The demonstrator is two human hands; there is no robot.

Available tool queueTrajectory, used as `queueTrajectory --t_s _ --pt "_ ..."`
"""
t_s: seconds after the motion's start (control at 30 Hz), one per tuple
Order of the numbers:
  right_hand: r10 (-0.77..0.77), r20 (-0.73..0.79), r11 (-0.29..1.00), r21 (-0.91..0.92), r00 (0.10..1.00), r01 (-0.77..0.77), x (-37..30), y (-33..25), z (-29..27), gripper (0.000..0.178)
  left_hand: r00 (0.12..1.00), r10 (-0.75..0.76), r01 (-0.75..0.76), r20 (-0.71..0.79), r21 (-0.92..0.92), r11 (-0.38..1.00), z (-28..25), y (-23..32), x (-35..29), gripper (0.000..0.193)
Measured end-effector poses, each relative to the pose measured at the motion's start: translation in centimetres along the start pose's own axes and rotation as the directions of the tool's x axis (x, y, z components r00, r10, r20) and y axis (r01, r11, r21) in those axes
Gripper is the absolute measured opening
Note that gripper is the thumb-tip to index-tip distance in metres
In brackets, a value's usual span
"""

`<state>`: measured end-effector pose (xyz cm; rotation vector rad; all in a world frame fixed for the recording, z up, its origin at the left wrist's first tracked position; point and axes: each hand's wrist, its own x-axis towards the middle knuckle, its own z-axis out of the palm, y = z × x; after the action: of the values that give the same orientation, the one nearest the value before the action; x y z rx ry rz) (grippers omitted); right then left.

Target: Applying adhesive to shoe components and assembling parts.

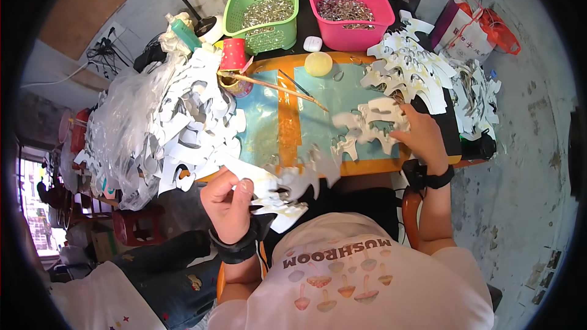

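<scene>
My left hand (pixel 229 201) is closed in a pinch on the end of a white cut-out sheet (pixel 266 186), above my lap at the table's front edge. Part of that sheet is blurred. On the right side of the table, my right hand (pixel 423 137) grips the edge of another white cut-out piece (pixel 376 119) between thumb and fingers. This piece has curved arms and openings, with yellowish patches. Beneath it lies a blue-green sheet (pixel 318 116). A thin wooden stick (pixel 275 85) slants from a small can (pixel 235 88) toward the middle.
White cut-outs form a large heap (pixel 199 107) at left and a stack (pixel 416 67) at right. Behind stand a green basket (pixel 269 39) and a pink basket (pixel 354 26) of small metal pieces. A yellowish round lump (pixel 318 64) sits near them. Another person's legs (pixel 171 269) show lower left.
</scene>
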<state>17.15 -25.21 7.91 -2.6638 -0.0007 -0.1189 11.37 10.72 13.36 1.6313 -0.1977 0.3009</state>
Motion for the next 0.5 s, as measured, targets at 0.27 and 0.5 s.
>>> queueTrajectory --t_s 0.27,0.5 --pt "-0.006 -0.164 0.972 0.231 0.986 0.045 -1.2 4.5 1.2 0.047 0.956 0.007 0.083 0.294 -0.292 0.953 9.5 5.7 3.5 0.015" --pt "0.564 -0.357 0.354 0.919 0.745 0.172 -2.7 10.2 0.3 0.026 0.981 -0.156 0.193 0.116 -0.671 0.716 19.2 2.4 4.9 0.022"
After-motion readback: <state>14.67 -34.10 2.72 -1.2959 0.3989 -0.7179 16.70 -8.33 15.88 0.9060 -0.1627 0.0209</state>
